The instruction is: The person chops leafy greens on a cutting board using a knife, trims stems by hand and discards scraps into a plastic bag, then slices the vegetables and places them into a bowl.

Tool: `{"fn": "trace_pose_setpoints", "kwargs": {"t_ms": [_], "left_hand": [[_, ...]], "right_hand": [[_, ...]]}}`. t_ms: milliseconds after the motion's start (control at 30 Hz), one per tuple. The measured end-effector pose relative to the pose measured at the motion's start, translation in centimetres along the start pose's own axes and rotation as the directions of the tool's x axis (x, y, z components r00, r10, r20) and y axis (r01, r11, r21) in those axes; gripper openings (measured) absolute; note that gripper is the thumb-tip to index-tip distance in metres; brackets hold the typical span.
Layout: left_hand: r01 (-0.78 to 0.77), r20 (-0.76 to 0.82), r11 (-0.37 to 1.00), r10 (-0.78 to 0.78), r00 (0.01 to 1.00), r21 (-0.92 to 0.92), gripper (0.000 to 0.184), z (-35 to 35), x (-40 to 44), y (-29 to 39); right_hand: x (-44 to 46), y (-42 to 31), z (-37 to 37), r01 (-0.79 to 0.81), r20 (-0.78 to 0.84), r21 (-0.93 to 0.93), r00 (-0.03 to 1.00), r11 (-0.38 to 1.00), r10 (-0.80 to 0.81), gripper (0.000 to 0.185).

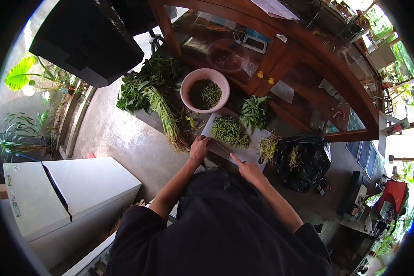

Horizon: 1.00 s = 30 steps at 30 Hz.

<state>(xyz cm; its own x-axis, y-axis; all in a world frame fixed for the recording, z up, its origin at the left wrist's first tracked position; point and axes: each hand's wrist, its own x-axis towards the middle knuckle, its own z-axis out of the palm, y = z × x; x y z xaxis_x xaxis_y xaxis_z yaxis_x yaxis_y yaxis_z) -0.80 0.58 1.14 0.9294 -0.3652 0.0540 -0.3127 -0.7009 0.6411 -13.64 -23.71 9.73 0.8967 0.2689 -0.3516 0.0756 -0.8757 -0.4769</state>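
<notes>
My right hand (249, 170) is closed round a knife, its index finger stretched toward the blade (222, 147). The blade lies low over the near part of a white cutting board (245, 155). At the board's left edge, my left hand (199, 148) has its fingers bent together near the knife's tip; what they grip, if anything, is too small to make out. A heap of chopped green stems (230, 130) covers the board's middle, beyond the blade. Leafy greens (255, 112) lie at its far right side, and pale root ends (270, 148) at its right edge.
A pink basin (204, 72) with chopped greens stands beyond the board. Bundles of long-stemmed greens (163, 108) lie to the left. On the right sits a black plastic bag (308, 168) with trimmings. A wooden glass-fronted cabinet (280, 55) stands behind, a white refrigerator (92, 184) at left.
</notes>
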Motion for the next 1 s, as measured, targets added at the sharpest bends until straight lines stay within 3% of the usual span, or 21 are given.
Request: {"fn": "trace_pose_setpoints", "kwargs": {"t_ms": [200,433,700,1000], "left_hand": [[-0.003,-0.024,1.000,0.003,1.000,-0.030,0.023,0.5,0.1,-0.3],[0.033,-0.032,0.999,-0.034,0.999,-0.031,0.022,0.8,0.2,-0.4],[0.032,-0.041,0.998,-0.034,0.999,-0.051,0.021,1.0,0.0,-0.4],[0.008,-0.008,0.999,-0.009,1.000,-0.038,0.022,0.2,-0.1,-0.2]], "right_hand": [[2.0,1.3,3.5,0.024,-0.114,-0.004,0.993,1.000,-0.024,0.077],[2.0,2.5,4.4,0.020,-0.075,0.049,0.997,0.999,-0.016,0.077],[1.3,1.7,3.5,0.008,-0.151,-0.088,0.988,0.996,-0.021,0.078],[1.1,1.9,3.3,-0.006,-0.128,-0.081,0.992,0.997,-0.004,0.080]]}}
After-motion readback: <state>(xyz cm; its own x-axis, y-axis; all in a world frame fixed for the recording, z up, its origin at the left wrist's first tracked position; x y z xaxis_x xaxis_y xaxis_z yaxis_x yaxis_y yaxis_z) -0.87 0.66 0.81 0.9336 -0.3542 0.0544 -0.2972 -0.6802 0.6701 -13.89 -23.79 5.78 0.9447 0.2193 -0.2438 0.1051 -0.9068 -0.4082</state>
